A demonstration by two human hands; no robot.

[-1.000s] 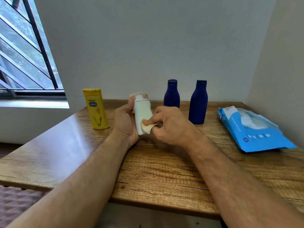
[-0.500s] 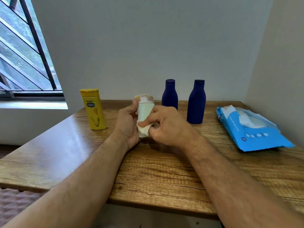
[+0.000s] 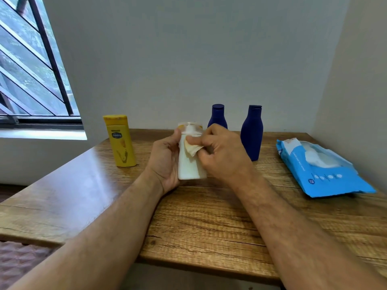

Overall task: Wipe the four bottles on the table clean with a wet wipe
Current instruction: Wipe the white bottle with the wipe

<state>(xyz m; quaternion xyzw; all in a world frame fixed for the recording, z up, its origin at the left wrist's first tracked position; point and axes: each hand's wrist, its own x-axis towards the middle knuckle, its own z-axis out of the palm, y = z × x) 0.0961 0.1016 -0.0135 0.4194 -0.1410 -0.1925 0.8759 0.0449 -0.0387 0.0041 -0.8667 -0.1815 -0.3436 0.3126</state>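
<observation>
My left hand (image 3: 165,160) grips a white bottle (image 3: 188,166) upright, its base near the wooden table (image 3: 199,216). My right hand (image 3: 219,153) pinches a crumpled, stained wet wipe (image 3: 192,148) against the bottle's upper front, just under the cap. A yellow bottle (image 3: 120,141) stands to the left. Two dark blue bottles stand behind: one (image 3: 217,116) partly hidden by my right hand, the other (image 3: 252,132) to its right.
A blue pack of wet wipes (image 3: 320,170) lies open at the right, close to the side wall. A barred window (image 3: 31,70) is at the far left. The table's front edge runs under my forearms.
The wipe in my right hand has slid from the bottle's lower part up to just under its cap, uncovering the lower body. My left hand keeps its hold.
</observation>
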